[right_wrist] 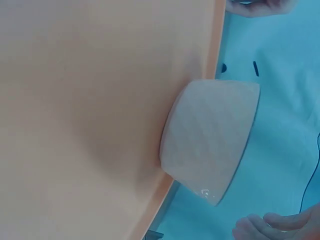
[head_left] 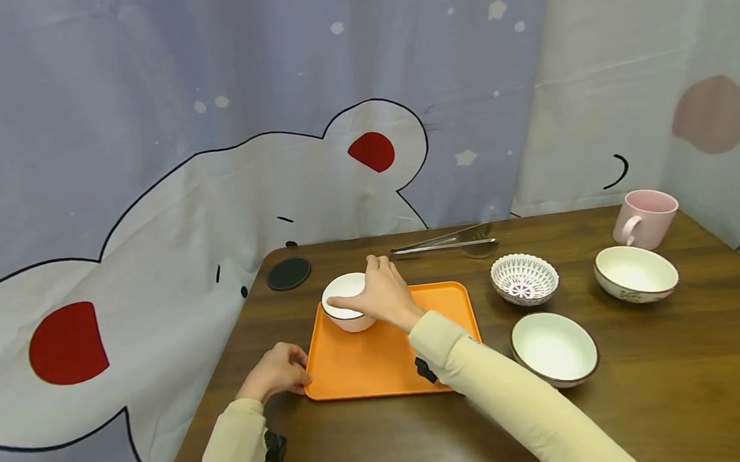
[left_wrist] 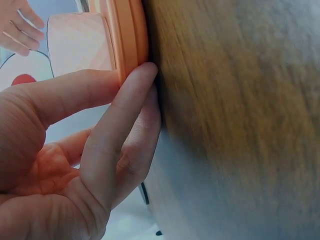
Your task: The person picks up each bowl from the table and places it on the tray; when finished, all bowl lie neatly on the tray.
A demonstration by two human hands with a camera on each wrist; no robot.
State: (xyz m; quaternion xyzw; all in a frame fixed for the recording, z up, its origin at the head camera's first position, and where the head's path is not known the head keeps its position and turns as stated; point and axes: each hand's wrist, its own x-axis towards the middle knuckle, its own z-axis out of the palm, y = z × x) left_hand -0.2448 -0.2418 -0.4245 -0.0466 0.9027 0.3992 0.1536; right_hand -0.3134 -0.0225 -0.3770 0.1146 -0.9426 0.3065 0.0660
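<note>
A white bowl with a thin dark rim (head_left: 349, 325) stands upright in the back left corner of an orange tray (head_left: 367, 368). Over the bowl hovers my right hand (head_left: 379, 296), thumb and fingers spread. The right wrist view shows its fingertips (right_wrist: 257, 227) apart from the bowl's patterned outer wall (right_wrist: 210, 132). My left hand (head_left: 277, 371) is at the tray's left edge near the front corner. In the left wrist view, its fingers (left_wrist: 102, 135) pinch the tray's rim (left_wrist: 131, 35) from both sides, close to the tabletop.
Right of the tray stand a light bowl (head_left: 555, 348), a lattice-patterned bowl (head_left: 524, 279), another bowl (head_left: 636, 273) and a pink mug (head_left: 646, 220). Metal tongs (head_left: 445, 246) lie behind the tray. A dark round coaster (head_left: 288, 273) lies at the back left; a curtain hangs behind.
</note>
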